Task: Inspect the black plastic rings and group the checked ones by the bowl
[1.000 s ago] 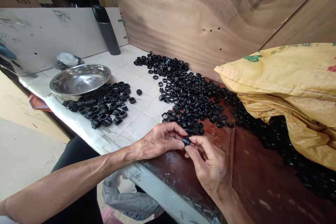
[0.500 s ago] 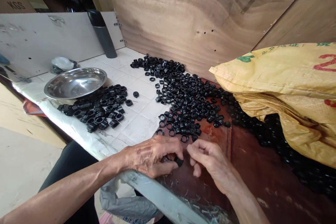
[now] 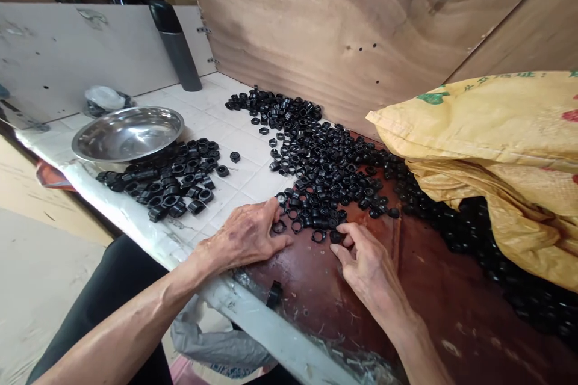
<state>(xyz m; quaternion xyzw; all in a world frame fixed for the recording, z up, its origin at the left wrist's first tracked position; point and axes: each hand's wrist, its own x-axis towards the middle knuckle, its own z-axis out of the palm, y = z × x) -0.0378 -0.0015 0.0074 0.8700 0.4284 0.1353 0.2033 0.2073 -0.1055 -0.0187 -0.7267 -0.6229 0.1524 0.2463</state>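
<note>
My left hand [image 3: 250,231] reaches to the near edge of a pile of small black plastic rings [image 3: 325,162]. Its thumb and fingers are apart, with a black ring [image 3: 279,227] lying between them. My right hand [image 3: 368,258] has thumb and forefinger closed about a small black plastic cap [image 3: 335,236] at the pile's front. Another black plastic piece [image 3: 274,293] sits alone by the table's near edge, below my left hand. The fingertips of my left hand are partly hidden behind its knuckles.
A second heap of black rings [image 3: 174,183] lies at left beside a steel bowl [image 3: 129,132]. Behind stands a dark flask [image 3: 178,51] against the low partition. At right, a yellow woven sack [image 3: 474,126] spills more black parts [image 3: 451,228]. A wooden panel [image 3: 316,24] closes off the back.
My left hand has let go of a black piece, now on the table, and moved forward to the rings. My right hand has moved slightly right, onto the cap.
</note>
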